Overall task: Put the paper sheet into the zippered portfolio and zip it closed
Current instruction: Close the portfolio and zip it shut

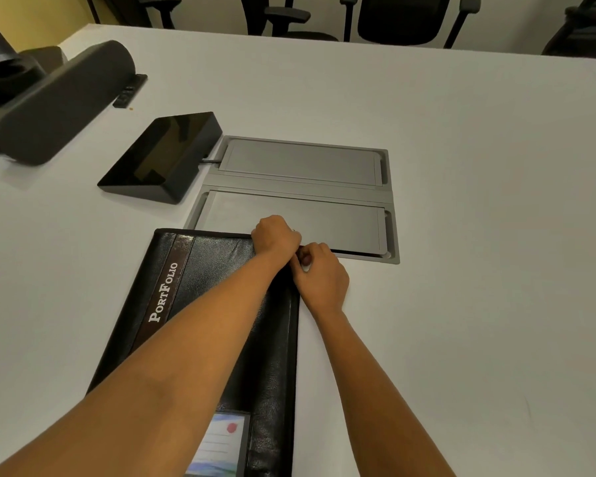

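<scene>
The left hand (276, 235) held the far right corner of the closed black leather portfolio (214, 270) on the white table (461, 166); the right hand (320, 277) pinched its edge alongside.

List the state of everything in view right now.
portfolio: flat, cover closed.
left hand: grips portfolio's far right corner.
right hand: pinches zipper pull at that corner.
paper sheet: not visible.
touch panel: screen dark.
cable box lids: both down.
</scene>
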`<state>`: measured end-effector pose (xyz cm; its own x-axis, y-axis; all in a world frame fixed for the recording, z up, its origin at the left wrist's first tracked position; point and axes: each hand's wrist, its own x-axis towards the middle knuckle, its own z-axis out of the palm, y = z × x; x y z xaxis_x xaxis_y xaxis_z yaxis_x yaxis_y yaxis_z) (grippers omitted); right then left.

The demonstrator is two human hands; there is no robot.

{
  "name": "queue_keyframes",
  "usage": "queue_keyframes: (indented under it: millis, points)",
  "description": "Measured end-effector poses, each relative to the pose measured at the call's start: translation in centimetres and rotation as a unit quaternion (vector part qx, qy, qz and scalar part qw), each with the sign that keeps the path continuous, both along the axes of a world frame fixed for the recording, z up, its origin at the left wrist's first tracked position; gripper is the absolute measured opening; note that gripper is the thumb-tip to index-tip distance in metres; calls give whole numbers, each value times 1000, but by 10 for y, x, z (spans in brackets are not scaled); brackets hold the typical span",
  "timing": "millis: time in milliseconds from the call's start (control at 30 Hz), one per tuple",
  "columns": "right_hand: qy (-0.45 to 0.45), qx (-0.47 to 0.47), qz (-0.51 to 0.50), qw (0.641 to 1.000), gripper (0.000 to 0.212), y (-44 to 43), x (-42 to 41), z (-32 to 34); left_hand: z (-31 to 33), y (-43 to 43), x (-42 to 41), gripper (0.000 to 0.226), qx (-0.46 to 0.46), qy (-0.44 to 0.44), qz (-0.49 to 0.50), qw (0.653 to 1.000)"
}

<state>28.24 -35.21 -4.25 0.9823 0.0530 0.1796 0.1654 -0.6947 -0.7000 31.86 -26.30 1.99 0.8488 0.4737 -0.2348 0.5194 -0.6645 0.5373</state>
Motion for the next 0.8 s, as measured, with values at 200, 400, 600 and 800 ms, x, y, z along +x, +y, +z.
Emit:
queue_keyframes:
  millis: [200,400,600,800]
  points:
    - [-10,-6,-1,1000,31,0,-1,-1,4,12,2,15,25,-15,68,997]
    - [-13,-5,7,1000,30,0,-1,-1,3,11,2,15,38,-20,83,996]
    - [24,51,-8,998,24,0,4,3,-13,28,-12,21,-90,-127,29,987]
    - [72,47,61,994,24,0,27,15,-25,29,-19,15,-136,-205,22,969]
